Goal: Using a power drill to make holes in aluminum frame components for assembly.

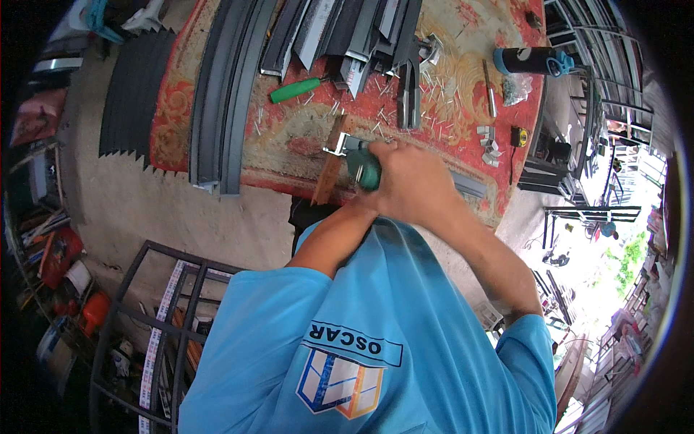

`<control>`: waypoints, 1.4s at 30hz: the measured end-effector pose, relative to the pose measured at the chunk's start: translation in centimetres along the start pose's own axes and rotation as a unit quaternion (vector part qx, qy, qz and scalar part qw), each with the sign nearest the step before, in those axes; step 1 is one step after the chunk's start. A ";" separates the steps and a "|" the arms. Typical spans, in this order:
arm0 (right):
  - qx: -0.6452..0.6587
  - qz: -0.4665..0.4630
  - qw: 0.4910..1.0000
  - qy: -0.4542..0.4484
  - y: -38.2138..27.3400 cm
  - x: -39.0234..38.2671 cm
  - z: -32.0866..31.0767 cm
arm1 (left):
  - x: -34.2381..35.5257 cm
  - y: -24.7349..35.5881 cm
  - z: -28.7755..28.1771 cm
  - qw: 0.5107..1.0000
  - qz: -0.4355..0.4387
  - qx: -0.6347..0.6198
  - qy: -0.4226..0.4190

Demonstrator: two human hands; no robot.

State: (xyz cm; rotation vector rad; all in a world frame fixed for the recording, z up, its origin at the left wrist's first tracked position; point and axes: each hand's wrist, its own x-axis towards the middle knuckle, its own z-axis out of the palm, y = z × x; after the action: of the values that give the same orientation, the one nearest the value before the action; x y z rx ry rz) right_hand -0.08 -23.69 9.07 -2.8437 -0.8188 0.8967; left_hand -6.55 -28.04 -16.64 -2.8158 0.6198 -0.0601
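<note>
My right hand (419, 181) is closed around a dark green, rounded tool (367, 170) over the near edge of the table. Its exact kind is hard to make out. A bright metal bracket-like piece (335, 145) juts out at the tool's left end; I cannot tell whether it belongs to the tool. My left forearm (340, 235) comes up beneath the right wrist, and the left hand's fingers are hidden behind my right hand. Just left of the tool, a brown wooden strip (329, 177) lies across the table edge. A grey metal profile (468, 184) shows beyond my right hand.
On the red patterned table (470, 79) lie long dark metal profiles (230, 94), a green-handled tool (295, 90), scattered rivet-like pins, small metal brackets (489, 148), a tape measure (519, 136) and a dark bottle (531, 61). A dark metal frame (163, 325) stands at the lower left.
</note>
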 end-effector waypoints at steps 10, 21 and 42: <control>0.213 0.075 0.970 0.093 2.0 -3.8 -0.7 | 1.0 0.9 1.3 0.818 -0.044 0.572 0.029; 0.195 0.082 0.973 0.091 2.2 -3.6 0.4 | 0.5 2.0 3.1 0.353 -0.034 0.934 0.049; 0.154 0.093 0.982 0.057 1.2 -2.5 0.2 | -1.5 -0.3 0.3 0.147 0.109 0.980 0.080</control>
State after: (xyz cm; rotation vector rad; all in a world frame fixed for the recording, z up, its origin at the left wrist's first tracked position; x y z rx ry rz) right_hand -1.30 -26.02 9.99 -2.6955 -0.3686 0.7905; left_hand -7.81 -27.09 -16.86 0.0172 0.2574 -0.5585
